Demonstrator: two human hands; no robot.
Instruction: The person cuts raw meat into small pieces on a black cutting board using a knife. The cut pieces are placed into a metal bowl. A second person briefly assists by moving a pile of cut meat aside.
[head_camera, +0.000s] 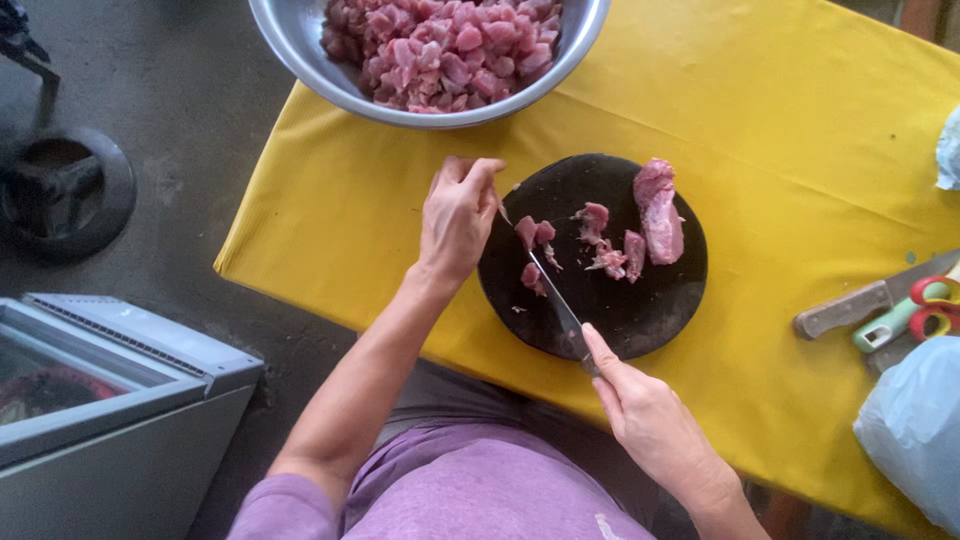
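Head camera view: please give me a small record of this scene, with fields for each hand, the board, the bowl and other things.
left hand: the left hand rests at the left edge of the board, fingertips by the small meat pieces
right hand: the right hand holds a knife, blade lying across the board toward the pieces
board: round black cutting board on a yellow tablecloth; a larger meat chunk on its right part
bowl: metal bowl filled with diced raw meat
other things: a second knife and scissors at the right edge
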